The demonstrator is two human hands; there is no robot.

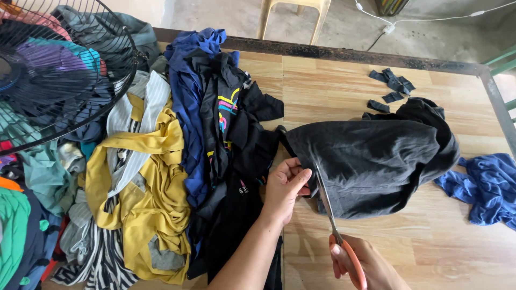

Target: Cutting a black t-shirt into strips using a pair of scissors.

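Note:
A black garment [376,156] lies bunched on the wooden table [333,86]. My left hand [285,185] pinches its left edge. My right hand [365,266] grips orange-handled scissors [336,228], whose blades point away from me and lie along the cloth's left edge, just right of my left thumb. Small black fabric scraps [391,86] lie beyond the garment.
A heap of clothes covers the table's left half: a yellow garment [156,198], a blue one [188,91], striped and black ones. A black fan grille [64,70] stands at the top left. Blue cloth [489,185] lies at the right edge. A plastic chair [293,13] stands beyond the table.

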